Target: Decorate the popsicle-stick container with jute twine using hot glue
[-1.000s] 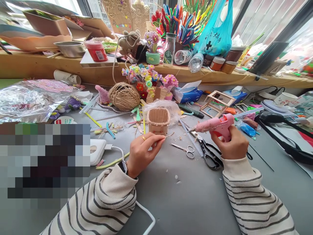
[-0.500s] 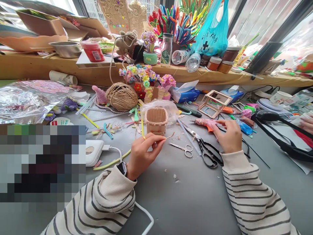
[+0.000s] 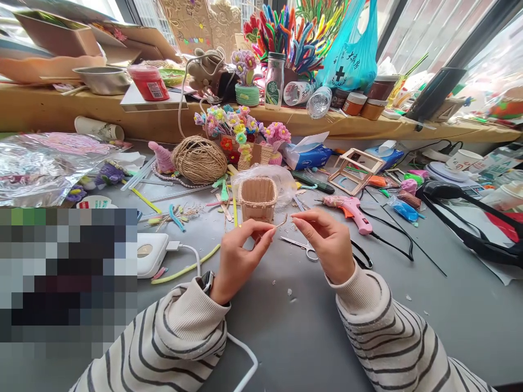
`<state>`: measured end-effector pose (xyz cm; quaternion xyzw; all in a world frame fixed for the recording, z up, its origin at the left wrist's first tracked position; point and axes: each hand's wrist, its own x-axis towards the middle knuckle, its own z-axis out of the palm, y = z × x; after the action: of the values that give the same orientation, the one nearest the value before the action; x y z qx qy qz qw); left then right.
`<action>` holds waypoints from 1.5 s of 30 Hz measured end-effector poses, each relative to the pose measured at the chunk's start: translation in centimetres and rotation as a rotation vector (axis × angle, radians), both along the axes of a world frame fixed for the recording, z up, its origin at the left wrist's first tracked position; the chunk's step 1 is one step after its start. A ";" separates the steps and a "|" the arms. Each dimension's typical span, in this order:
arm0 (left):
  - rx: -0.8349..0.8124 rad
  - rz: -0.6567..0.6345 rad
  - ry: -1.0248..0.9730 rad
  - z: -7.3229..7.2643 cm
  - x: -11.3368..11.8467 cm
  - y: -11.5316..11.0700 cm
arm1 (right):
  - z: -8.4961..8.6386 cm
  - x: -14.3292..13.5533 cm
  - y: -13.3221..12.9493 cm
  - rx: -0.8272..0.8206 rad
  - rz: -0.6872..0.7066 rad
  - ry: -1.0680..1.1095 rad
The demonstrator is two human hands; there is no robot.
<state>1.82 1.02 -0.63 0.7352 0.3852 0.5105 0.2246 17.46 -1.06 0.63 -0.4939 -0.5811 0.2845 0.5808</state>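
My left hand [image 3: 245, 250] pinches a short piece of twine [image 3: 281, 222] whose end sticks out to the right. My right hand [image 3: 324, 239] is beside that end, thumb and forefinger pressed together; whether they hold anything is too small to tell. Behind my left hand stands a small wooden basket [image 3: 257, 198] with a twine rim. A pink glue gun [image 3: 353, 213] lies right of my right hand. Small silver scissors [image 3: 300, 245] lie between the hands, and the larger black-handled scissors [image 3: 363, 255] are partly hidden by my right hand.
A ball of twine [image 3: 199, 159] and a pink cone [image 3: 162, 158] sit behind on the left. A white device [image 3: 152, 255] with a cable lies left of my left hand. A small wooden frame [image 3: 355, 170] and black straps [image 3: 469, 223] are at the right. Jars and a blue bag [image 3: 351, 54] line the ledge.
My right hand has let go of the pink glue gun and moved left to the end of the twine. The glue gun now lies on the table. My left hand still pinches the twine.
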 end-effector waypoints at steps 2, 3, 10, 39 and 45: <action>0.013 -0.014 0.009 -0.2 0.0 0.0 | -0.1 0.0 -0.2 -0.004 0.003 -0.002; 0.020 -0.023 0.014 -0.2 0.0 0.0 | -0.1 -0.1 -0.3 -0.007 0.004 -0.008; 0.057 -0.051 0.044 -0.3 0.1 -0.2 | -0.4 -0.2 -0.6 0.007 -0.009 -0.056; -0.056 -0.046 0.078 -0.6 0.0 -0.1 | -0.5 0.2 -0.5 0.153 -0.074 -0.305; -0.025 -0.051 0.089 -0.7 -0.1 -0.1 | -0.5 0.1 -0.4 0.145 -0.072 -0.298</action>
<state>1.76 0.91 -1.37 0.7640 0.3824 0.4663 0.2295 17.54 -1.49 0.10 -0.5079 -0.6619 0.1447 0.5320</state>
